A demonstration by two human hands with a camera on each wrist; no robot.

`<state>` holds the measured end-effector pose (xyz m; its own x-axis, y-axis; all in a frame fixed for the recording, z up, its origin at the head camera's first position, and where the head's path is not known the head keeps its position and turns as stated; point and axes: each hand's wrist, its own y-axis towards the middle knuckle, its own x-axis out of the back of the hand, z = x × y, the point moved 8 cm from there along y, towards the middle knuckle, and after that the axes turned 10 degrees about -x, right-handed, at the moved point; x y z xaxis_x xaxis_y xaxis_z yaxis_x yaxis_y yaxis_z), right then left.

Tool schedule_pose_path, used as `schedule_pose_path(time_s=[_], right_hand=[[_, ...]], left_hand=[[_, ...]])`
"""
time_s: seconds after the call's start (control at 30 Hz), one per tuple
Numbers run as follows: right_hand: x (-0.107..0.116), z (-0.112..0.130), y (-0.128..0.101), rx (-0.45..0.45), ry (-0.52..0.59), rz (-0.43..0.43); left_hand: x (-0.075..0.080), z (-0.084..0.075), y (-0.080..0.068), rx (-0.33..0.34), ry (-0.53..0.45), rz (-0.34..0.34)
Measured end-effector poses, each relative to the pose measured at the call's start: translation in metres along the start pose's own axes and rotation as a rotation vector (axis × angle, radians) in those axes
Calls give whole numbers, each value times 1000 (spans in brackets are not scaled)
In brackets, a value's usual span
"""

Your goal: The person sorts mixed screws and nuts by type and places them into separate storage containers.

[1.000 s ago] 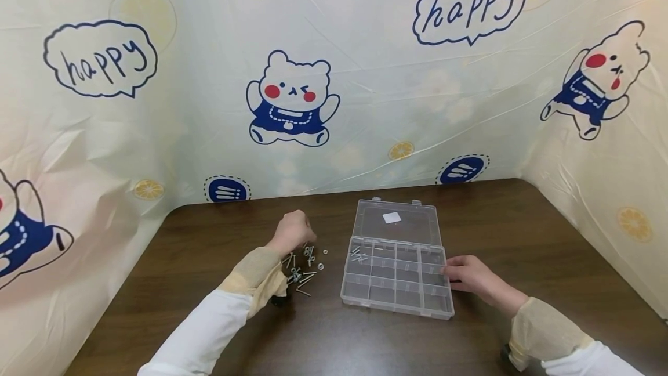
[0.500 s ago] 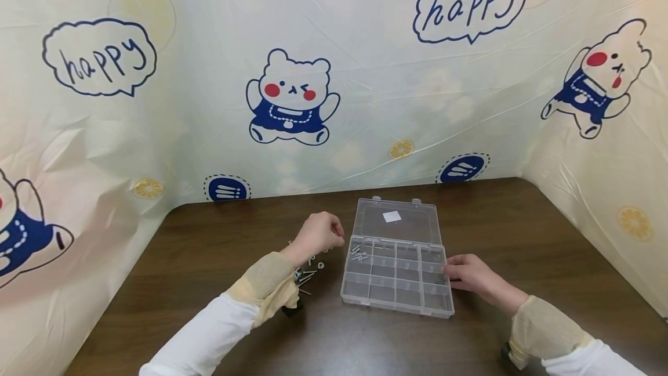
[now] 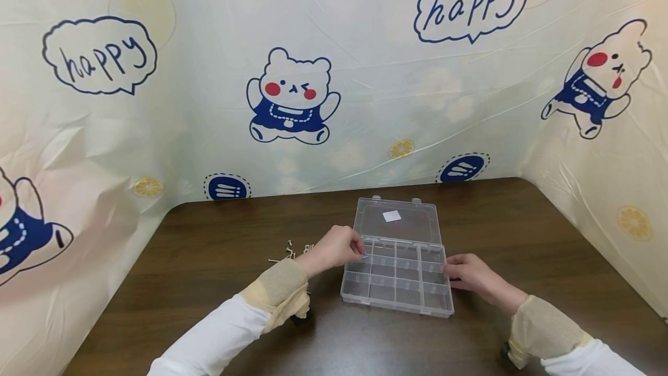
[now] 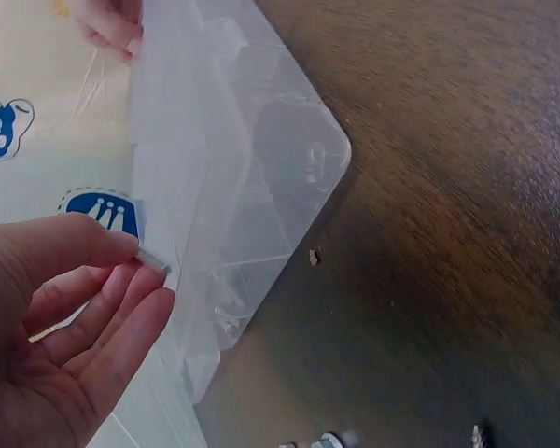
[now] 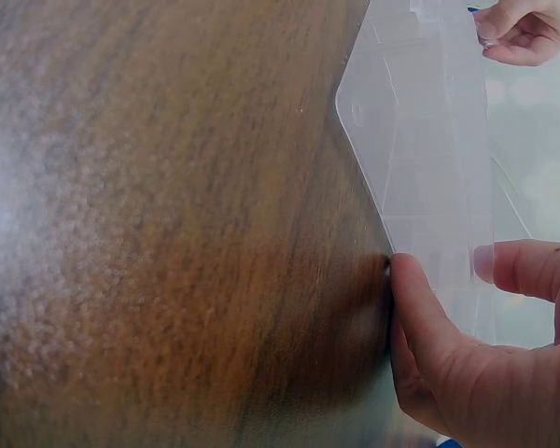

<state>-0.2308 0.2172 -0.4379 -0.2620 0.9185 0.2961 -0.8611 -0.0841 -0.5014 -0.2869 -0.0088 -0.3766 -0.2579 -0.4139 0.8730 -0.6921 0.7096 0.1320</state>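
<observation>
A clear plastic compartment box (image 3: 398, 308) lies on the table with its lid (image 3: 398, 232) folded back. My left hand (image 3: 338, 246) is over the box's back left compartment. In the left wrist view its thumb and fingers pinch a small metal screw (image 4: 153, 261), mostly covered by the fingertips. My right hand (image 3: 471, 275) grips the box's right side. The right wrist view has the thumb (image 5: 515, 268) at the top rim and the fingers along the side wall. Several loose screws and nuts (image 3: 289, 245) lie left of the box, partly hidden by my left wrist.
The dark wooden table (image 3: 224, 237) reaches back to a hanging printed sheet (image 3: 376, 97), which also encloses both sides. A white paper label (image 3: 391, 216) is on the lid.
My left hand has moved right, from the loose screws and nuts to over the box's back left compartment, carrying the screw. The right hand and the box have stayed still.
</observation>
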Motion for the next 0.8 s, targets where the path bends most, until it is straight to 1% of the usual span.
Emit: schedule_pose_path(time_s=[0.17, 0.33, 0.53, 0.6, 0.67, 0.8], right_hand=[[0, -1, 1, 9, 9, -5], [1, -2, 3, 10, 8, -15], [2, -3, 4, 6, -5, -14], [1, -3, 4, 11, 3, -13], [1, -3, 3, 15, 8, -12], [1, -3, 3, 19, 14, -13]], left_hand=[[1, 2, -2, -3, -12, 40], [11, 9, -8, -3, 0, 65], [20, 24, -20, 34, 37, 91], [22, 30, -24, 58, 49, 86], [25, 37, -29, 98, 62, 79], [29, 54, -39, 216, 95, 70]])
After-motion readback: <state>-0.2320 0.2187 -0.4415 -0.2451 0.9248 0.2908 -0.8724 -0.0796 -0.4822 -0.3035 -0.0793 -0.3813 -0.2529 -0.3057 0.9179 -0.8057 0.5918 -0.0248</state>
